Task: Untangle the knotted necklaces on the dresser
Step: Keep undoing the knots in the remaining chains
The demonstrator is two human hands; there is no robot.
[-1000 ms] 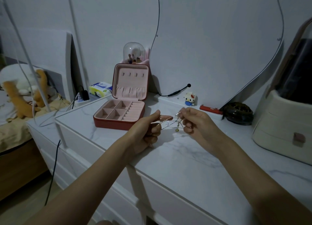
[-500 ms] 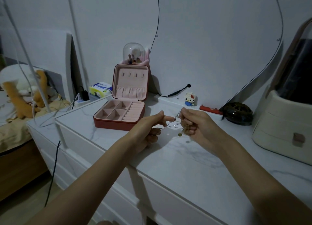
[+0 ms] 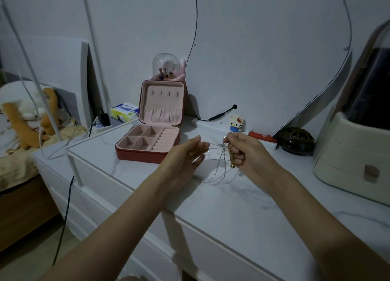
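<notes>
both raised hands, left hand (image 3: 185,154) and right hand (image 3: 242,150), pinch the tangled necklaces (image 3: 217,160) between them.

The white marble-look dresser (image 3: 242,217) carries an open jewellery box (image 3: 147,145) (pink-lined) and a cream organiser (image 3: 354,154).

We note an open pink jewelry box (image 3: 148,141) on the desk (image 3: 232,213), a glass-domed brush holder (image 3: 166,66) behind it, a block-built cat figure (image 3: 236,123), a dark dome-shaped object (image 3: 296,140), and a tissue pack (image 3: 124,111) left.
</notes>
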